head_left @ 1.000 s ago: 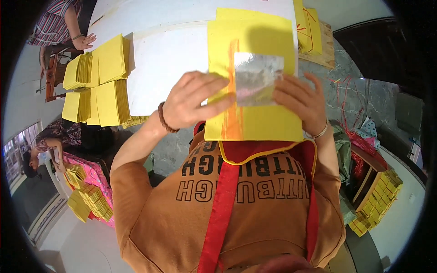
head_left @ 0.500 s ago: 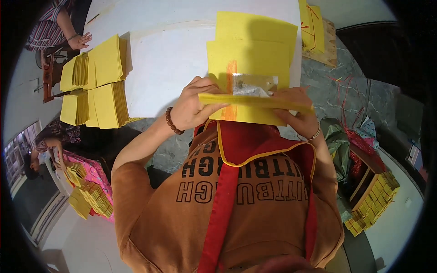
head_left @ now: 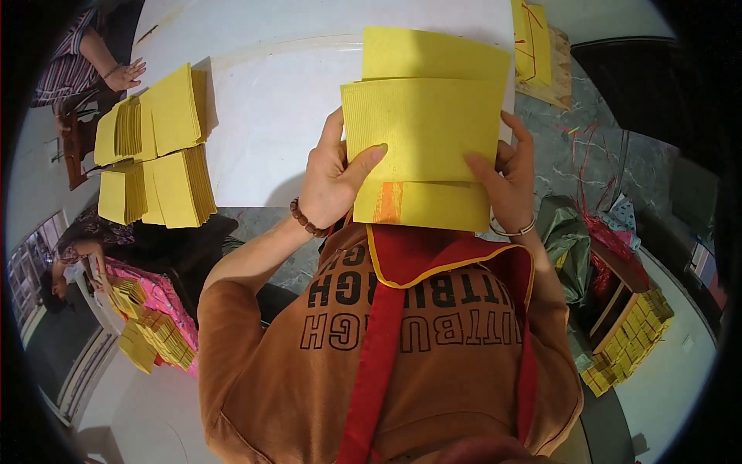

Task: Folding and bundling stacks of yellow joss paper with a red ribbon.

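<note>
A stack of yellow paper sheets (head_left: 423, 116) is held at its two sides over the near edge of the white table. My left hand (head_left: 332, 174) grips its left side, the thumb flat on the top sheet, where the layered edges fan out slightly. On the opposite side my right hand (head_left: 512, 174) closes round the stack, thumb also on top. Beneath it lies more yellow paper (head_left: 444, 204) with an orange stripe (head_left: 389, 203) near my apron. Another yellow sheet (head_left: 437, 54) shows beyond the held stack. No silver foil shows now.
Folded yellow paper stacks (head_left: 174, 108) stand at the left of the white table (head_left: 270, 116). A co-worker's hand (head_left: 125, 76) rests behind them. Bundled yellow paper (head_left: 533, 46) lies at far right. Yellow bundles (head_left: 630, 340) and a green plastic bag (head_left: 568, 247) are at lower right.
Both hands have tilted the yellow paper stack from edge-on to face-up and moved it slightly away from me. It now covers the silver foil that lay on the paper below.
</note>
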Motion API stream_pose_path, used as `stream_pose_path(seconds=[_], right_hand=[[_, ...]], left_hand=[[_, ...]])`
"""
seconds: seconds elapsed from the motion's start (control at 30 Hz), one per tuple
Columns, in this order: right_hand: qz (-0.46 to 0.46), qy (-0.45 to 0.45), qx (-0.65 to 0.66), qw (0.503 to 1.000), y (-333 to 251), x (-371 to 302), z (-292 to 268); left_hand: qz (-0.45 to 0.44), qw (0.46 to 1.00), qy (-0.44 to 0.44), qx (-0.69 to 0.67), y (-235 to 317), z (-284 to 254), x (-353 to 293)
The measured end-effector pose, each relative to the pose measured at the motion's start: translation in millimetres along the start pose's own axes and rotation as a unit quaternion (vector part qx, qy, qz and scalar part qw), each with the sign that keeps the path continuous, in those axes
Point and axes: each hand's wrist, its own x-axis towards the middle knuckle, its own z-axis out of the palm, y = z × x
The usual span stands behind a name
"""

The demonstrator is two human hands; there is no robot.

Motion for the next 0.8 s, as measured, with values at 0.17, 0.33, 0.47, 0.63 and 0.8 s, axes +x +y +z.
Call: stream_pose_path(seconds=[0.17, 0.33, 0.47, 0.63, 0.8], right_hand=[[-0.047, 0.019, -0.055, 0.997, 7.3, -2.9, 1.0], [-0.041, 0.036, -0.073, 0.996, 9.5, -3.7, 0.9], [-0.037, 0.044, -0.077, 0.995, 12.3, -3.6, 0.6], [-0.037, 0.060, -0.036, 0.997, 10.9, -3.0, 5.7], [-0.035, 0.054, -0.027, 0.998, 13.3, -2.7, 4.3]], left_hand=[[-0.035, 0.999, 0.005, -0.004, 5.7, -4.2, 4.6], [-0.019, 0.998, 0.009, 0.067, 9.5, -0.9, 6.9], [-0.024, 0.988, 0.011, 0.150, 13.5, -0.7, 7.3], [-0.010, 0.990, 0.024, 0.141, 10.2, 0.4, 7.9], [0.155, 0.903, 0.100, 0.388, 15.7, -2.3, 13.1]])
